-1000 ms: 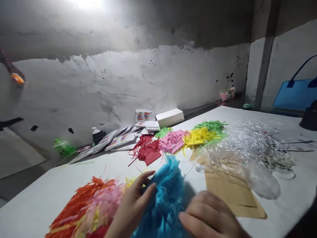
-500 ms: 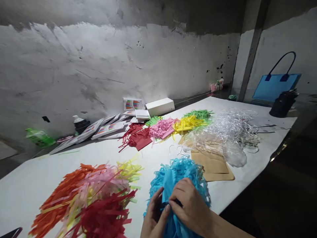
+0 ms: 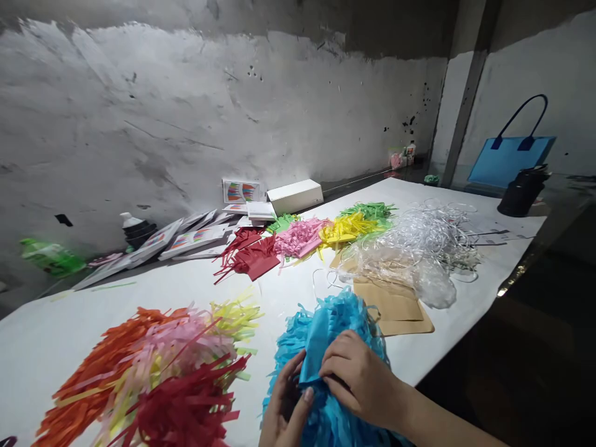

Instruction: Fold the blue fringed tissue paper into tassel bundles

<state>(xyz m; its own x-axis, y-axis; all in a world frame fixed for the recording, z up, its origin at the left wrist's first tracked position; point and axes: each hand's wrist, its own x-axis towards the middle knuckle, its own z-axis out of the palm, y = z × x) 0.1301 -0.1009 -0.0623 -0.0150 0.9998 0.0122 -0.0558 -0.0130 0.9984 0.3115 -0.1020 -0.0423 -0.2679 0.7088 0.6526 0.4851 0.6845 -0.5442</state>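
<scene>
- Hands: left hand [image 3: 284, 413] and right hand [image 3: 356, 379], fingers clamped together on a blue fringed paper bundle [image 3: 326, 329].
- Bundle rests on the white table [image 3: 288, 292].
- Left of the fingers: mixed orange, pink and red fringe pile [image 3: 153, 372].

Both hands are bare, with no gloves, rings or watch showing. The left hand [image 3: 284, 410] has short, plain, unpainted nails. The right hand [image 3: 358, 379] leads into a bare forearm with no sleeve in view.
</scene>
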